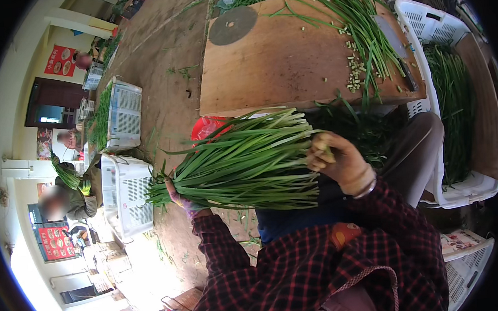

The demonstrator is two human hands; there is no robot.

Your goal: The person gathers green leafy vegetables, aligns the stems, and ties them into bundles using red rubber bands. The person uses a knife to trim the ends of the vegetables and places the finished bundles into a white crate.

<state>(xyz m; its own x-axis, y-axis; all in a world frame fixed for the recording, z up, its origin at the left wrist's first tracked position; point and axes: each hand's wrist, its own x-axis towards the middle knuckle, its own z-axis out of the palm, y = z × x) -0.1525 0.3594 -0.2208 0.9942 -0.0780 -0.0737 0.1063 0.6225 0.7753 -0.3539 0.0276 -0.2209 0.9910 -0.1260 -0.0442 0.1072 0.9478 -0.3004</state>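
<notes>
My left hand (182,200), in a patterned glove, is wrapped around the narrow, leafy end of a big bunch of garlic chives (249,164). The bunch fans out over my lap, its pale cut ends towards the right. At those ends is my right hand (339,158), in a yellowish glove, with its fingers curled; whether they pinch a stalk cannot be made out. Beyond the bunch stands a wooden board (269,64). More chives (365,33) lie across its right side, beside short cut stem pieces (355,72) and a knife with a dark handle (408,76).
A grey disc (233,25) lies on the board's far left corner. To the right, a white plastic crate (431,20) holds chives. A red container (206,127) sits below the board. White crates (128,197) stand at left, where other people work, one person (76,200) holding greens.
</notes>
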